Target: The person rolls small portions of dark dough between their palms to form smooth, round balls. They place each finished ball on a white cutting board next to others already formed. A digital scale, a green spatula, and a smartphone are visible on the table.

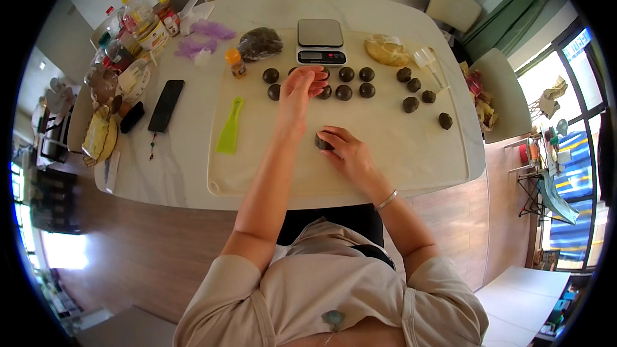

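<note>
My right hand (349, 152) has its fingertips and thumb around a dark brown dough lump (322, 141) on the cream mat (270, 168). Farther out, my left hand (300, 87) reaches over two rows of smooth dark balls, fingers slightly bent and apart, with nothing seen in it. It partly covers some of the balls; a round dark ball (343, 92) sits uncovered to its right. Several rougher dark lumps lie at the mat's right side, one lump (410, 104) among them. Just beyond the rows stands a digital kitchen scale (320, 33), its plate bare.
A lime-green scraper (230, 127), an orange-capped jar (235, 63) and a bagged dark mass (261, 44) lie left. A bagged yellow mass (386, 50) and a clear plastic utensil (426, 61) are right. A black phone (166, 106) and bottles (140, 14) occupy the table's left.
</note>
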A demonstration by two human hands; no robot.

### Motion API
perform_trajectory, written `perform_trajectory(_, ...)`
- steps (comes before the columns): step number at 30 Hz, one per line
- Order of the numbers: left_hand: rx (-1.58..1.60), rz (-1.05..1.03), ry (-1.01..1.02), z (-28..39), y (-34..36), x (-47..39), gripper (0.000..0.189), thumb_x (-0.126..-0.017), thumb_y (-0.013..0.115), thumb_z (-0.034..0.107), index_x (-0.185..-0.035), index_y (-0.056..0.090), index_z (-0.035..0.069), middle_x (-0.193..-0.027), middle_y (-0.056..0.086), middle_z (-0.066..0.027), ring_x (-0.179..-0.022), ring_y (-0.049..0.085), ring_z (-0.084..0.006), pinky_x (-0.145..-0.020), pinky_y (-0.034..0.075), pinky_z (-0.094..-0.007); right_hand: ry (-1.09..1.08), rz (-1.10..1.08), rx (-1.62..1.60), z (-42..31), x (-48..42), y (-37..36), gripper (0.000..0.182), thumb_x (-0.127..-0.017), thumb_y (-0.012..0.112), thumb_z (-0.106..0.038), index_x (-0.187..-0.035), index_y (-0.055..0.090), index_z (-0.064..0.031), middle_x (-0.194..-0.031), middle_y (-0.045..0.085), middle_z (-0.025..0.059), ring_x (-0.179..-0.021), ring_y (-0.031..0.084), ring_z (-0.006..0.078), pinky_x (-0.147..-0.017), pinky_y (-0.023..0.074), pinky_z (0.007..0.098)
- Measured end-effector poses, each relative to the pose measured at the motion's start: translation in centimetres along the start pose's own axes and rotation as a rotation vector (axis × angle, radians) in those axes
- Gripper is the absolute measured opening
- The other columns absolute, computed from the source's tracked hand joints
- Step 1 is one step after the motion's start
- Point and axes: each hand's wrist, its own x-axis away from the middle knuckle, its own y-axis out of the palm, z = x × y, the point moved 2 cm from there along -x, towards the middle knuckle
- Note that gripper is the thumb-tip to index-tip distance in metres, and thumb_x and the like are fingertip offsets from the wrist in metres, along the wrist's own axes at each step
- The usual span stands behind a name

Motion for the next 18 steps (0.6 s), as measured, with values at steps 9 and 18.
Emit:
perform_trajectory(9,0.018,0.057,-0.051,-0.3,-0.6,-0.7,0.022,-0.098,0.052,0.022,-0.106,0.067,0.007,-0.101,0.070,-0.0059,-0.090,0.066,-0.0158,-0.082,0.050,-0.0298,0.178,0.055,-0.150,4.9,-2.8,-0.9,0.029,-0.081,0.075,-0.014,-0.109,0.070,-0.0071,-0.109,0.063,0.0107,-0.091,0.064,0.0261,-0.077,0.0524,0.0343)
perform_trajectory(18,0.023,0.048,-0.029,0.2,-0.5,-0.4,0.023,-0.098,0.052,0.022,-0.105,0.067,0.006,-0.100,0.070,-0.0066,-0.088,0.067,-0.0159,-0.080,0.050,-0.0291,0.181,-0.017,-0.179,3.1,-2.4,-3.0,0.033,-0.078,0.078,-0.017,-0.109,0.070,-0.0087,-0.104,0.066,0.0105,-0.092,0.064,0.0277,-0.084,0.0509,0.0376)
